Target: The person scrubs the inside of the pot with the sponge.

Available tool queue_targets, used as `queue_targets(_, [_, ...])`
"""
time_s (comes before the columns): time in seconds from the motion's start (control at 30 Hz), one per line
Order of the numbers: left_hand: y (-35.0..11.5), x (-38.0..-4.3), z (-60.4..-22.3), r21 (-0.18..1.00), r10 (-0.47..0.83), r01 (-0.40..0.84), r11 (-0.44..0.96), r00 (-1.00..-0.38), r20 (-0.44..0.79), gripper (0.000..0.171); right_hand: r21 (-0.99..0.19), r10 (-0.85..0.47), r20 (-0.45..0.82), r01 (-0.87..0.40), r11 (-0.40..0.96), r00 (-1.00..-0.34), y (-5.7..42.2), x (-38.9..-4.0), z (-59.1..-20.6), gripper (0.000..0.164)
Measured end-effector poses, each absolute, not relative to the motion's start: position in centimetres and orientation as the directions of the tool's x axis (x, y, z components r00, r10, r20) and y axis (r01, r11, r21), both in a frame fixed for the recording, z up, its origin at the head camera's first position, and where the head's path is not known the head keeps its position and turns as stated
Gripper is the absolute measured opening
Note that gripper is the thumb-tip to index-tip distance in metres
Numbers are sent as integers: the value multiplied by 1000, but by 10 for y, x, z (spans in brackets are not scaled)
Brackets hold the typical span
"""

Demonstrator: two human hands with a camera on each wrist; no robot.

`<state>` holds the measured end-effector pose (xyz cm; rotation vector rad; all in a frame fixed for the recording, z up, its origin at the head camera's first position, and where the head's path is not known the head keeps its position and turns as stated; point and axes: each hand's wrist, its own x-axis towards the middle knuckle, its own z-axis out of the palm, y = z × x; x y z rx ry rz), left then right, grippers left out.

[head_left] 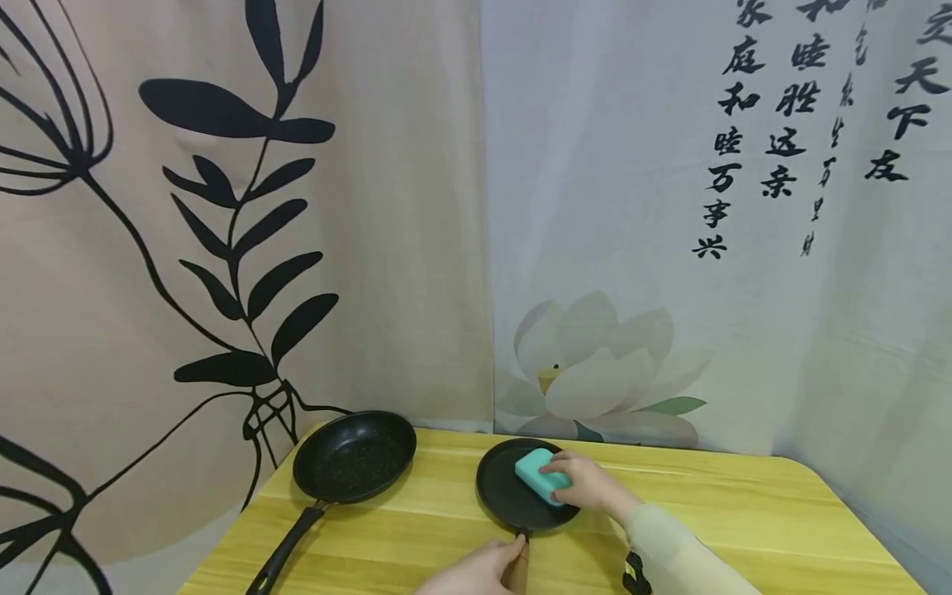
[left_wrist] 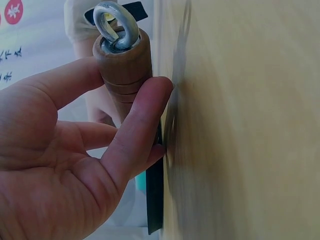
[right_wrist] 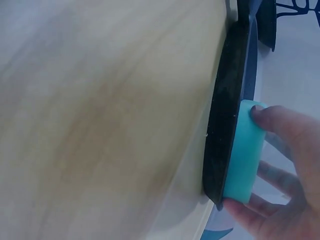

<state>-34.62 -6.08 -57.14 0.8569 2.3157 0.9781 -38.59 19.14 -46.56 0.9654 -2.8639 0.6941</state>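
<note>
A small flat black pan [head_left: 500,487] lies on the wooden table, its brown wooden handle [left_wrist: 122,67] pointing toward me and ending in a metal ring. My left hand [head_left: 479,568] grips that handle, with thumb and fingers around it in the left wrist view. On the pan's cooking surface sits a turquoise sponge [head_left: 537,473]. My right hand [head_left: 587,481] holds the sponge by its edges, thumb on one side and fingers on the other, as the right wrist view [right_wrist: 282,165] of the hand shows. The sponge's underside is hidden against the pan.
A larger, deeper black frying pan [head_left: 355,456] stands at the table's left, its black handle [head_left: 286,549] reaching toward the front edge. The yellow wooden table [head_left: 714,504] extends to the right. Behind it hangs a printed curtain [head_left: 409,248].
</note>
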Motion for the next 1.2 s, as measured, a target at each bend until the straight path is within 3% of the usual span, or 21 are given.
queue_targets(0.57, [-59,-340,-566,796,660,252,550,-715,-230,93,-390,-593,172,-607,692,-787,190,-373,-467,39])
queue_targets(1.2, [-59,-338,-567,787,657,267,556,-721,-220,94,-383,-591,161,-601,701,-791,186,-364,-468,40])
